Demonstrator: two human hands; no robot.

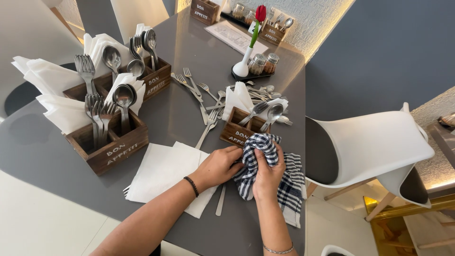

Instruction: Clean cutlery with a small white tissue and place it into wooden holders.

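Observation:
My right hand (pixel 268 173) grips a bunched blue-and-white checked cloth (pixel 289 182) over the front of the grey table (pixel 180 52). My left hand (pixel 219 166) is closed against the same cloth from the left, and a metal utensil handle (pixel 221 201) sticks out below it. Whatever the cloth wraps is hidden. Just beyond my hands stands a small wooden caddy (pixel 237 132) with two spoons and a white napkin. Loose forks (pixel 199 92) lie scattered behind it.
White paper napkins (pixel 159 173) lie left of my hands. Three wooden caddies with forks, spoons and napkins stand at the left (pixel 116 147). A white vase with a red tulip (pixel 242 66) and shakers sit farther back. A white chair (pixel 374 142) stands at the right.

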